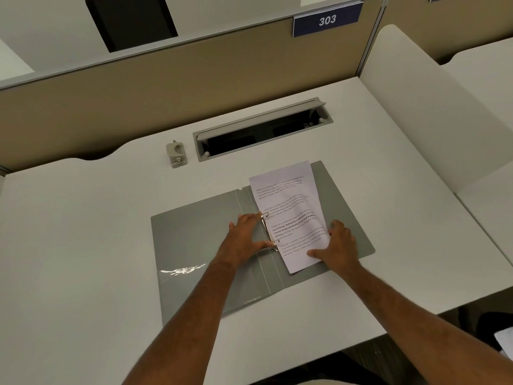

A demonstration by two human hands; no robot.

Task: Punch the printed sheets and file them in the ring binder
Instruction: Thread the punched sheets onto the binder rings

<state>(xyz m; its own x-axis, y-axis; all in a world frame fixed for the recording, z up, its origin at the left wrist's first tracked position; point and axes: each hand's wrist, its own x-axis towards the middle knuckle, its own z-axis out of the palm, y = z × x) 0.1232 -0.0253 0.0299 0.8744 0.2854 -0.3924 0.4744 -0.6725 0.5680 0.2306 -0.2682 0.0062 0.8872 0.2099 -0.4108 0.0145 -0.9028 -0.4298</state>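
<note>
Head view: "303" sign (327, 20)

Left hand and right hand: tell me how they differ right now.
The left hand is at the ring mechanism on the binder's spine, thumb and fingers spread around the rings; the right hand lies on the printed sheets, at their right edge. The left hand touches metal and cover only; the right hand touches paper, thumb pressing its lower corner. Both rest low over the open binder on the desk.
</note>
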